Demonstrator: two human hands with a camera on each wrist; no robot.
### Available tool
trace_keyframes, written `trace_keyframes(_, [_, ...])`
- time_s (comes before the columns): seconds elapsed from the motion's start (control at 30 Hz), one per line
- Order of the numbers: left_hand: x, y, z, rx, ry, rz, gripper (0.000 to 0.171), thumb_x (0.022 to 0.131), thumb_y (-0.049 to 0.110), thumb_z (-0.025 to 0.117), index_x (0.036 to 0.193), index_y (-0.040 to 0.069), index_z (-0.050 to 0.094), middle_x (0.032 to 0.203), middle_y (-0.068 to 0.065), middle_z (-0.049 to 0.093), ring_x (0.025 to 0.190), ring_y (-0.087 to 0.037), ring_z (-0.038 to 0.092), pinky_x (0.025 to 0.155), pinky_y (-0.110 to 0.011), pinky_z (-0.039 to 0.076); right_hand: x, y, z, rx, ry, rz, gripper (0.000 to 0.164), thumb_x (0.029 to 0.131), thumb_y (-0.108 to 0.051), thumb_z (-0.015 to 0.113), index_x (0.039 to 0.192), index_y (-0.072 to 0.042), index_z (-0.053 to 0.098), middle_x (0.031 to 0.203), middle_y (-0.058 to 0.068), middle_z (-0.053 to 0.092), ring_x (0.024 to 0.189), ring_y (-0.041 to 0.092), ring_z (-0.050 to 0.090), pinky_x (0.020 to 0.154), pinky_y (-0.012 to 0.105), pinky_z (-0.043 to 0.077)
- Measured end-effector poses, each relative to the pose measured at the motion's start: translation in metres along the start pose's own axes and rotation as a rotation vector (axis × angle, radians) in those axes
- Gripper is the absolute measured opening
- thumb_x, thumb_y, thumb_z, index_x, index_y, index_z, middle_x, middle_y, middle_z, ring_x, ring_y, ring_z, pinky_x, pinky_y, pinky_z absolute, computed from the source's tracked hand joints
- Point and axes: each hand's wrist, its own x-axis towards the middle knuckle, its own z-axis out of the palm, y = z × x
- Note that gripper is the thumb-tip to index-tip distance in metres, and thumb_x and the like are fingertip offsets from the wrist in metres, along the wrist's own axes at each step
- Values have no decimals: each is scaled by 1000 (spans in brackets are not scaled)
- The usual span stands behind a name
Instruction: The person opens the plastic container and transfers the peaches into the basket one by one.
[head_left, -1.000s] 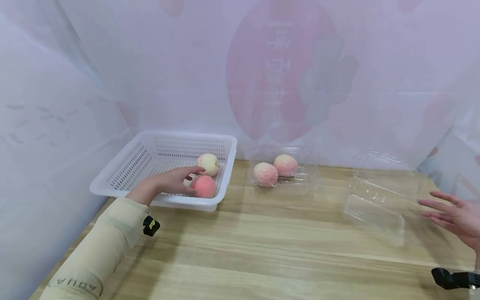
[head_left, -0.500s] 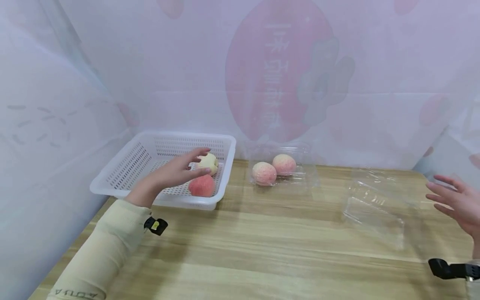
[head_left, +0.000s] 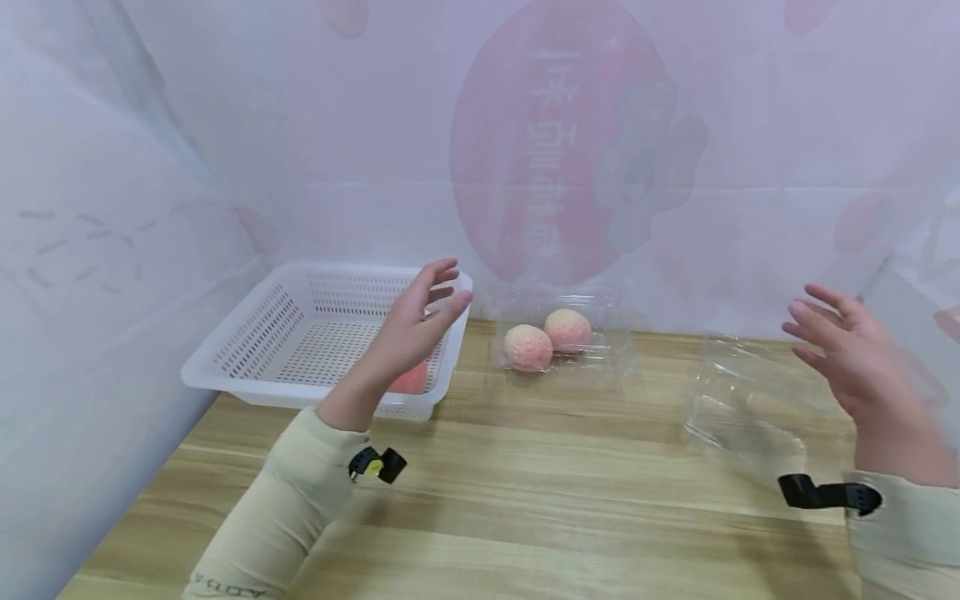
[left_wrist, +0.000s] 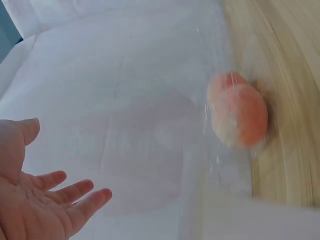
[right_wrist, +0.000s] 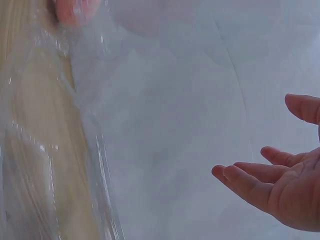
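Note:
My left hand (head_left: 412, 325) hovers above the right side of a white slotted basket (head_left: 217, 358), fingers relaxed, holding nothing. Part of a red-pink peach (head_left: 411, 380) shows inside the basket below it; the paler peach there is hidden behind the hand. Two pink-and-cream peaches (head_left: 528, 348) sit side by side in a clear plastic clamshell box (head_left: 613, 354), also visible in the left wrist view as peaches (left_wrist: 241, 116). My right hand (head_left: 855, 358), empty with loosely spread fingers, is raised beside a second clear clamshell box (head_left: 738, 433), whose see-through lid stands raised.
A wooden table (head_left: 525, 517) bears everything. Pale printed sheeting (head_left: 337, 125) rises behind the basket and boxes and encloses both sides. Each wrist wears a black strap (head_left: 828, 495) with a small camera.
My left hand has lifted off the red-pink peach and moved right and up, without it. My right hand has come in leftward and upward over the second box's right side.

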Motion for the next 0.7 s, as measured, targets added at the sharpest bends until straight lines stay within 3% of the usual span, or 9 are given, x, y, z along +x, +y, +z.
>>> trace_keyframes(0.07, [3, 2, 11, -33, 17, 10, 60, 102, 42, 52, 154, 20, 31, 157, -7, 38, 144, -29, 40, 115, -51, 39, 6, -3, 11, 62, -42, -15, 54, 103, -20, 52, 150, -29, 27, 133, -14, 46, 96, -11, 61, 76, 8, 47])
trace_keyframes(0.17, [8, 2, 27, -84, 42, 13, 58, 102, 40, 53, 153, 18, 34, 157, -6, 38, 144, -30, 40, 116, -49, 37, 14, -4, 30, 73, -69, -14, 46, 103, -21, 52, 144, -29, 32, 127, -15, 47, 96, -9, 61, 75, 10, 48])
trace_keyframes(0.23, [11, 2, 38, -120, 62, 6, 56, 102, 39, 53, 151, 17, 36, 156, -6, 40, 144, -29, 39, 117, -48, 37, 17, -3, 42, 37, -76, -2, 52, 103, -24, 53, 149, -28, 29, 137, -6, 44, 101, -8, 59, 83, 12, 48])
trace_keyframes(0.3, [13, 2, 48, -149, 84, -5, 54, 102, 37, 54, 149, 16, 39, 155, -6, 41, 144, -29, 38, 118, -48, 36, 20, -2, 55, -4, -86, 15, 59, 103, -27, 54, 154, -28, 24, 153, 2, 35, 114, -1, 54, 105, 23, 44])
trace_keyframes(0.4, [16, 0, 64, -178, 120, -28, 52, 101, 35, 55, 148, 16, 41, 156, -6, 42, 146, -30, 37, 116, -49, 38, 22, -2, 72, -55, -102, 40, 71, 102, -32, 54, 160, -27, 12, 168, 7, 10, 140, 19, 37, 125, 48, 19])
trace_keyframes(0.47, [17, -2, 75, -182, 141, -34, 52, 101, 34, 57, 147, 15, 42, 156, -6, 41, 147, -31, 35, 116, -51, 37, 24, -1, 82, -81, -116, 47, 76, 102, -34, 53, 161, -27, 6, 169, 10, 0, 152, 28, 19, 123, 60, 5])
trace_keyframes(0.53, [19, -6, 85, -171, 164, -35, 53, 99, 34, 59, 147, 16, 43, 157, -5, 41, 147, -31, 34, 116, -53, 36, 25, 1, 90, -91, -129, 46, 78, 102, -33, 54, 161, -27, 3, 169, 11, -5, 154, 34, 7, 122, 63, 4])
trace_keyframes(0.7, [26, -19, 106, -141, 209, -20, 59, 96, 37, 64, 147, 17, 43, 156, -6, 41, 148, -27, 33, 120, -52, 29, 29, 9, 107, -164, -162, 44, 84, 101, -30, 56, 161, -24, -2, 168, 13, -10, 153, 41, 2, 122, 64, 8])
